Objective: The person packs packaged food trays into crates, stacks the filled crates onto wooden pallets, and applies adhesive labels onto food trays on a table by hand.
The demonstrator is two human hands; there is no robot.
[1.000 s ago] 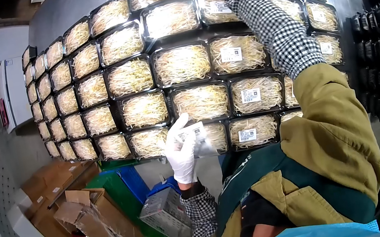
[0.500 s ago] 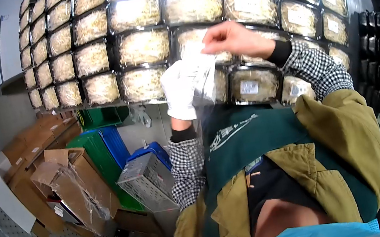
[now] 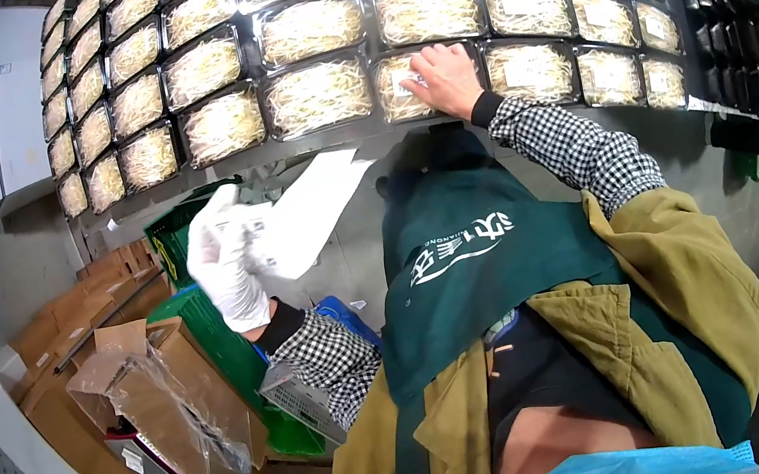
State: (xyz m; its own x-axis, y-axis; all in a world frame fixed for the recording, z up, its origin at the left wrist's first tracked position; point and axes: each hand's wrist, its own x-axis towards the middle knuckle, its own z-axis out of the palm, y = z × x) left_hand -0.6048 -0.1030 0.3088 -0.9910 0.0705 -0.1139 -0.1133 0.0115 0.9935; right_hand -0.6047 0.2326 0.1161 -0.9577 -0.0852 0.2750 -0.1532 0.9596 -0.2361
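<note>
My left hand (image 3: 227, 264), in a white glove, is closed on a sheet of white labels (image 3: 318, 202) that slants up to the right, off the front of the table. My bare right hand (image 3: 450, 80) rests on the film of a bean sprout pack (image 3: 395, 106) in the front row. Its fingers are stretched out over a white label (image 3: 403, 81) on that pack. To the right, a front-row pack (image 3: 528, 74) bears a white label. The front-row pack (image 3: 317, 96) on the left shows none.
Rows of black trays of sprouts cover the table (image 3: 283, 150). Stacked packs (image 3: 738, 21) stand at the far right. Below left are cardboard boxes (image 3: 164, 397), a green crate (image 3: 217, 352) and a grey crate (image 3: 300, 393).
My left hand has moved down and left with the label sheet, away from the packs. My right hand has left the sheet and now lies on a front-row pack. The view has shifted.
</note>
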